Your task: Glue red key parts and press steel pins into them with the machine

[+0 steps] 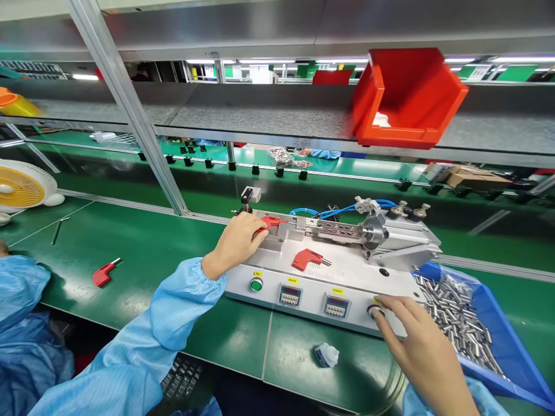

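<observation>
My left hand rests on the grey press machine, its fingers closed on a red-handled part seated in the fixture. My right hand reaches to the machine's front panel, a fingertip on the round button at its right end; the other fingers are loosely spread. A second red-handled hex key lies on the machine's top plate. A pneumatic cylinder with blue hoses sits at the machine's right.
A blue bin of several small metal tubes stands right of the machine. Another red-handled key and a small white bottle lie on the green table. An orange bin hangs overhead. A fan stands far left.
</observation>
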A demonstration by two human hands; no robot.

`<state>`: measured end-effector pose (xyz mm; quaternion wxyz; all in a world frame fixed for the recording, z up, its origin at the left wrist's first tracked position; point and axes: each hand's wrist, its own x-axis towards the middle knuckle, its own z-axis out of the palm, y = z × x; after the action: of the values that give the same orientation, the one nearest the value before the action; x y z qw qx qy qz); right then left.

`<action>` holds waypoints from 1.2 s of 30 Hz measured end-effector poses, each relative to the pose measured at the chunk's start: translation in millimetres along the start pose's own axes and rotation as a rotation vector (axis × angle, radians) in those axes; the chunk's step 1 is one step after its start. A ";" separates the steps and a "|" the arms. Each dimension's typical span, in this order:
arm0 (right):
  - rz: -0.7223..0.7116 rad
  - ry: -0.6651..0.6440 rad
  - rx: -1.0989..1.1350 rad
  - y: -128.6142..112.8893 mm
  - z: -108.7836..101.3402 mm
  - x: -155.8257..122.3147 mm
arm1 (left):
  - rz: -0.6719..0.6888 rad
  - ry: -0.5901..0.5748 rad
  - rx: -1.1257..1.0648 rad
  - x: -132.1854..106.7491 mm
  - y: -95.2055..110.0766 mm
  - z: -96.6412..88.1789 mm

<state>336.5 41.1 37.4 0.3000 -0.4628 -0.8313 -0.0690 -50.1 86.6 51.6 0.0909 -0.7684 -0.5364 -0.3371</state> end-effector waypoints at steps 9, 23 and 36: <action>0.040 -0.014 0.180 20.0 9.2 -11.7 | -0.010 0.262 0.048 -107.2 25.8 23.6; 0.057 -0.027 0.172 29.0 10.8 -7.9 | -0.106 -0.030 -0.129 -104.1 35.5 23.1; 0.021 0.375 -0.203 38.3 96.2 -70.7 | -0.112 0.347 -0.256 -100.9 73.3 12.4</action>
<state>353.4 48.9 -86.6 0.4021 -0.4784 -0.7448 -0.2341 0.1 -14.1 -3.6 0.0646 -0.6732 -0.5076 -0.5339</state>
